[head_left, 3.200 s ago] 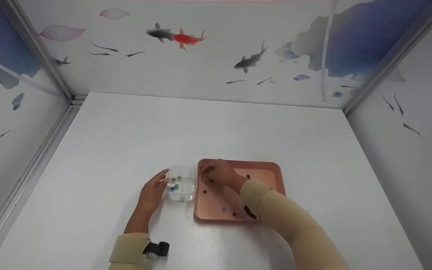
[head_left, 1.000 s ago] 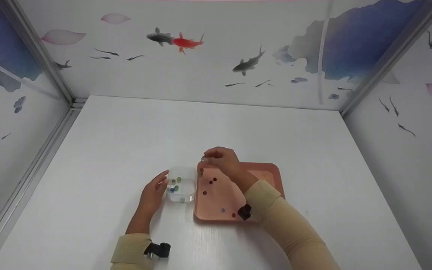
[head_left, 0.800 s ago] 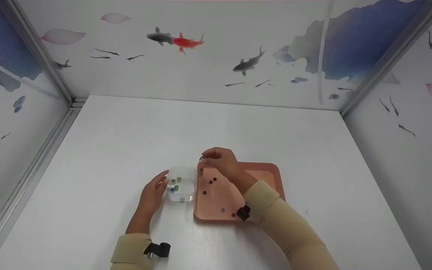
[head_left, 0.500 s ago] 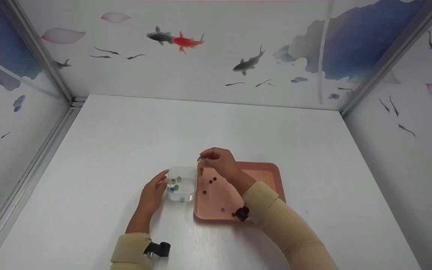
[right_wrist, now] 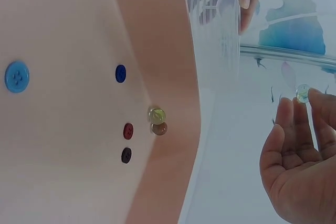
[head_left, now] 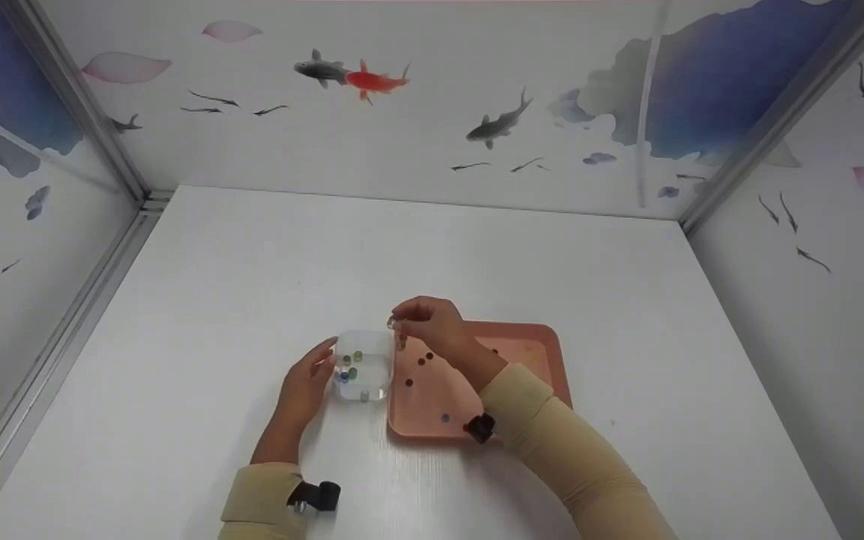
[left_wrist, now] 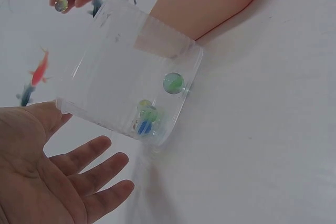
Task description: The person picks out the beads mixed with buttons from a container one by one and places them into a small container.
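Observation:
My right hand [head_left: 432,324] pinches a clear greenish glass marble [right_wrist: 303,93] between thumb and fingertip, above the far left corner of the pink tray [head_left: 477,431]. To the left of that tray stands a clear plastic container [head_left: 376,390] with several marbles in it, among them a green swirled marble [left_wrist: 173,83] and a blue marble [left_wrist: 144,126]. My left hand [head_left: 304,390] touches the container's left side near its rim, its other fingers extended and apart. Inside the tray's left wall lies a yellowish marble [right_wrist: 157,115], with an orange round shape beside it, perhaps its reflection.
Several buttons are scattered in the tray, including a light blue button [right_wrist: 17,76], a dark blue button [right_wrist: 121,73], a red button [right_wrist: 128,131] and a dark button [right_wrist: 126,155]. Walls with painted fish surround the white table [head_left: 252,255].
My right hand has risen from the tray's left part with a marble, then drifted left toward the container. My left hand and the container have stayed in place.

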The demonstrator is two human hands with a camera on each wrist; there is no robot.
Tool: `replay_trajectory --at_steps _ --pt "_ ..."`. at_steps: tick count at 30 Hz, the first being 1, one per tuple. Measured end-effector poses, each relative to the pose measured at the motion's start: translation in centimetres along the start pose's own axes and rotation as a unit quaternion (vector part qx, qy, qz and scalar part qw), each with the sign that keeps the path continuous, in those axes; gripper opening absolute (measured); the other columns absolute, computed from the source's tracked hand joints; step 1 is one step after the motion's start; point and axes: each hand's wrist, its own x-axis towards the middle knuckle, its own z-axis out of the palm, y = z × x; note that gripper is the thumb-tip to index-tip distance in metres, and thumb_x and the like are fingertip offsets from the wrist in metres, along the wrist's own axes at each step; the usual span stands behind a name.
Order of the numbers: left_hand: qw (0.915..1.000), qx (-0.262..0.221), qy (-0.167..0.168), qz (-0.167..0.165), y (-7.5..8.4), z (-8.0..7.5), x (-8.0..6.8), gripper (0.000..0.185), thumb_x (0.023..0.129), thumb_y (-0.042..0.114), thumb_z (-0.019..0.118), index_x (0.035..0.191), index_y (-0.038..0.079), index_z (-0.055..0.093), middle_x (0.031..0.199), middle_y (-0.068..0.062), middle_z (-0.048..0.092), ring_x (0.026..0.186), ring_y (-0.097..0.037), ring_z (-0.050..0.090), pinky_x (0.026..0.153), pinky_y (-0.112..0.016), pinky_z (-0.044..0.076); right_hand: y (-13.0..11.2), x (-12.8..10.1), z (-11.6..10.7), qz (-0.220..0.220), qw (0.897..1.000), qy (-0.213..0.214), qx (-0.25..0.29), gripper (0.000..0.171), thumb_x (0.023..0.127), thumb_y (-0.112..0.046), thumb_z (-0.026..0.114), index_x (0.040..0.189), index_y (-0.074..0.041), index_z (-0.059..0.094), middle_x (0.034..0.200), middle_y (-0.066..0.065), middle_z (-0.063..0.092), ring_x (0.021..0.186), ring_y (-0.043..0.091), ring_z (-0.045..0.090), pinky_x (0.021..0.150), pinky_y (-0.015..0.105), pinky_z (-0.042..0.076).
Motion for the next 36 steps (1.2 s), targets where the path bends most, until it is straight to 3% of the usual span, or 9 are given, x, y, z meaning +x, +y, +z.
replay_trajectory --at_steps 3,8,15,18,24,28,36 --pt "1.0000 -0.002 0.001 0.003 0.1 -0.1 0.0 0.044 0.104 0.024 0.044 0.147 0.014 0.042 0.146 -0.021 0.044 0.135 -0.041 0.039 0.111 -0.053 0.032 0.0 0.0 0.1 -0.007 1.000 -0.009 -0.001 0.020 0.091 -0.003 0.064 0.110 0.002 0.066 0.101 0.008 0.068 0.082 0.019 0.064 0.080 0.031 0.057" --pt "1.0000 0.002 0.000 0.004 0.2 -0.2 0.1 0.044 0.104 0.024 0.043 0.147 0.015 0.041 0.146 -0.020 0.043 0.136 -0.041 0.038 0.111 -0.053 0.032 -0.2 0.0 0.5 -0.015 1.000 -0.018 -0.012 0.020 0.091 -0.004 0.064 0.109 0.002 0.067 0.101 0.008 0.068 0.086 0.029 0.064 0.070 0.025 0.055" --pt "1.0000 0.006 -0.001 0.004 0.3 -0.2 0.1 0.044 0.104 0.023 0.044 0.147 0.015 0.041 0.146 -0.020 0.043 0.135 -0.040 0.039 0.110 -0.053 0.033 -0.8 -0.1 1.1 0.005 0.996 -0.026 -0.085 0.018 0.091 -0.014 0.067 0.108 -0.009 0.070 0.096 0.002 0.069 0.087 0.037 0.062 0.045 0.025 0.044" --pt "0.9999 0.012 0.002 0.008 0.3 -0.2 0.1 0.044 0.104 0.023 0.044 0.147 0.015 0.042 0.146 -0.020 0.044 0.135 -0.040 0.040 0.110 -0.053 0.034 -0.9 -0.3 1.3 -0.002 0.994 -0.029 -0.102 0.016 0.091 -0.014 0.067 0.107 -0.010 0.070 0.095 0.002 0.069 0.087 0.038 0.062 0.042 0.025 0.039" --pt "0.9999 0.016 0.004 0.001 0.3 -0.1 0.1 0.044 0.104 0.025 0.044 0.147 0.016 0.042 0.146 -0.019 0.044 0.135 -0.040 0.040 0.110 -0.053 0.034 -0.8 -0.3 1.8 -0.028 0.993 -0.037 -0.110 0.017 0.091 -0.007 0.066 0.107 -0.003 0.070 0.099 0.006 0.069 0.085 0.015 0.063 0.063 0.021 0.051" --pt "0.9999 0.016 0.003 -0.002 0.2 -0.1 0.1 0.044 0.104 0.026 0.044 0.147 0.017 0.041 0.146 -0.019 0.044 0.135 -0.040 0.040 0.110 -0.053 0.033 -0.6 -0.2 2.0 -0.038 0.990 -0.047 -0.126 0.018 0.091 -0.004 0.065 0.108 -0.001 0.069 0.101 0.006 0.069 0.090 0.014 0.064 0.079 0.026 0.055" --pt "0.9999 0.008 -0.001 -0.010 0.2 0.0 0.1 0.044 0.104 0.026 0.043 0.147 0.018 0.042 0.147 -0.018 0.042 0.135 -0.039 0.039 0.110 -0.053 0.034 -0.5 -0.2 2.4 -0.046 0.984 -0.063 -0.163 0.016 0.091 -0.005 0.064 0.106 -0.007 0.071 0.101 0.002 0.069 0.091 0.013 0.064 0.081 0.026 0.055"
